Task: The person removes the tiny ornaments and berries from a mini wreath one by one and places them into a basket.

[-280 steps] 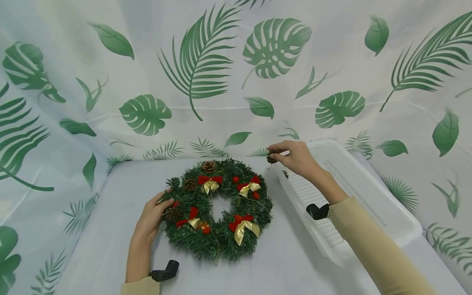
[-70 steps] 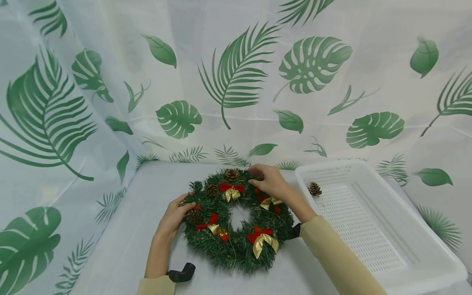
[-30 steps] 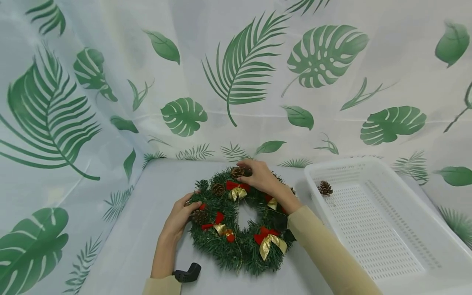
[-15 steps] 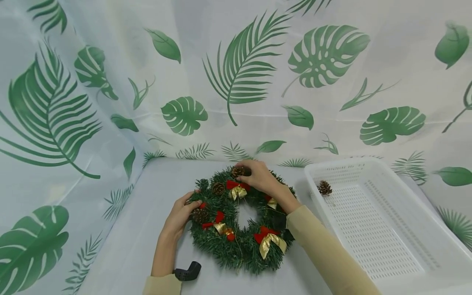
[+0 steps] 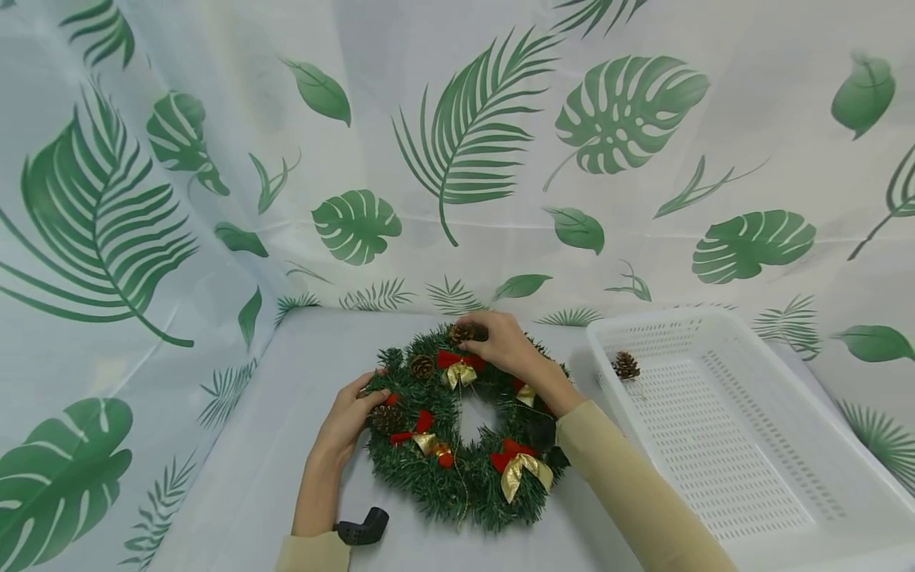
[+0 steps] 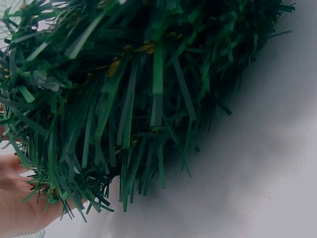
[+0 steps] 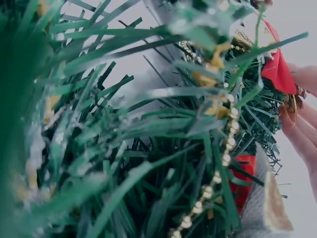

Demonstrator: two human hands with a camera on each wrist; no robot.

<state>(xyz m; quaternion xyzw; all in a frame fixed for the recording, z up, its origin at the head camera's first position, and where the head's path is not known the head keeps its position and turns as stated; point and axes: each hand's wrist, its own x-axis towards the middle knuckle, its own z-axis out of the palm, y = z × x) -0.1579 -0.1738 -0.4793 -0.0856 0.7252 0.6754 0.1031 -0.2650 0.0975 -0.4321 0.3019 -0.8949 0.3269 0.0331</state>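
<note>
A green tinsel wreath [image 5: 450, 485] with red-and-gold bows lies on the white surface. My left hand [image 5: 341, 421] grips its left edge, thumb on top beside a pine cone [image 5: 387, 419]. In the left wrist view part of that hand [image 6: 22, 203] shows behind the green strands. At the wreath's top, my right hand [image 5: 503, 348] pinches a pine cone [image 5: 461, 333] between thumb and fingers, just above a red bow [image 5: 457, 360]. Another pine cone [image 5: 422, 366] sits to its left. The right hand and forearm hide the wreath's upper right part.
A white perforated basket [image 5: 722, 540] stands to the right, with a pine cone [image 5: 626, 365] near its left wall. A leaf-printed cloth [image 5: 500, 254] rises behind the surface. Gold bead string [image 7: 230, 134] runs across the wreath in the right wrist view.
The right hand carried a pine cone from beside the basket to the wreath's upper right, then moved left to the top pine cone. The left hand kept its grip. Little changed in the last second.
</note>
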